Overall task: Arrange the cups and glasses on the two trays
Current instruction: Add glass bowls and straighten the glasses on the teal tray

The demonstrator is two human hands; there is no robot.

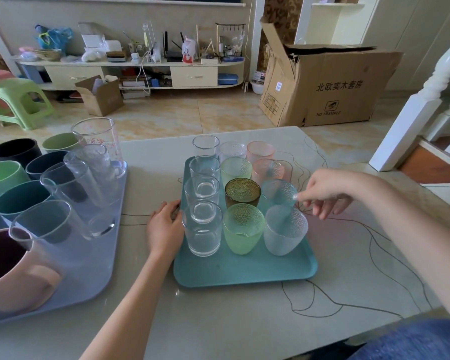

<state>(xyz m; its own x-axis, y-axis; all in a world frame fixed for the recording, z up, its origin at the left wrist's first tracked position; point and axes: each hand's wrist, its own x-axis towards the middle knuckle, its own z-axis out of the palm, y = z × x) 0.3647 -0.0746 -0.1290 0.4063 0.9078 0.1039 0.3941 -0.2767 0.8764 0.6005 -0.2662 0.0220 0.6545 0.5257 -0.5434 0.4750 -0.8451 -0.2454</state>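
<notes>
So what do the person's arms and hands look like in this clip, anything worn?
Both forearms are bare as far as the view reaches: no sleeves, watch or bracelet. The left hand and right hand are gloveless, with no visible rings. The right hand's nails look pale and glossy. Blue fabric at the bottom right is probably the person's clothing.

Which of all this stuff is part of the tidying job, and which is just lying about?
Part of the job: teal tray, grey-blue tray, textured glasses, clear tumblers, coloured cups.

Lying about: cardboard box, green stool, cluttered shelf.
</notes>
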